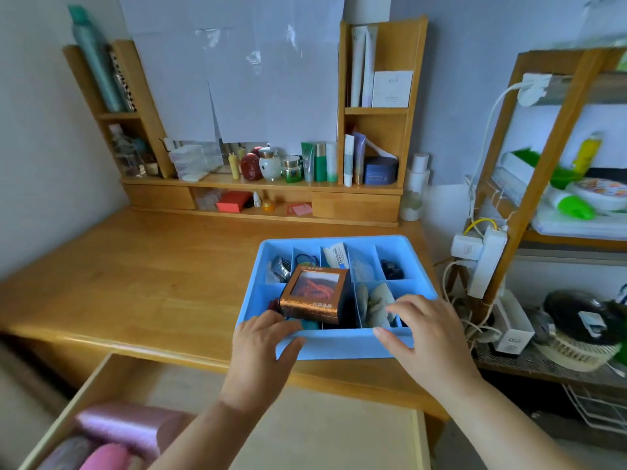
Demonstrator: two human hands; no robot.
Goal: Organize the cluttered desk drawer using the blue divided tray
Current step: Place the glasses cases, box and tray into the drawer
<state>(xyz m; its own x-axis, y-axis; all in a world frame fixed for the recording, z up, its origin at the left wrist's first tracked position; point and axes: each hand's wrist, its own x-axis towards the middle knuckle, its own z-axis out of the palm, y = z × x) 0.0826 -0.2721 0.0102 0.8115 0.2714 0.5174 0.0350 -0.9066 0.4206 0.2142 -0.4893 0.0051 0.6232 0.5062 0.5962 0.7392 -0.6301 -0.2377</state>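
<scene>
The blue divided tray sits on the wooden desk near its front edge. Its compartments hold small items: a copper-coloured box standing across the middle, a white tube, dark hair ties and folded cloths. My left hand grips the tray's near wall at its left end, fingers over the rim and thumb on the outside. My right hand grips the same wall further right. The open drawer lies below the desk edge, in front of me.
The drawer holds pink and purple rolled items at its left; its right part shows bare lining. A wooden hutch with cosmetic bottles stands at the desk's back. A shelf rack with cables and a power strip stands to the right.
</scene>
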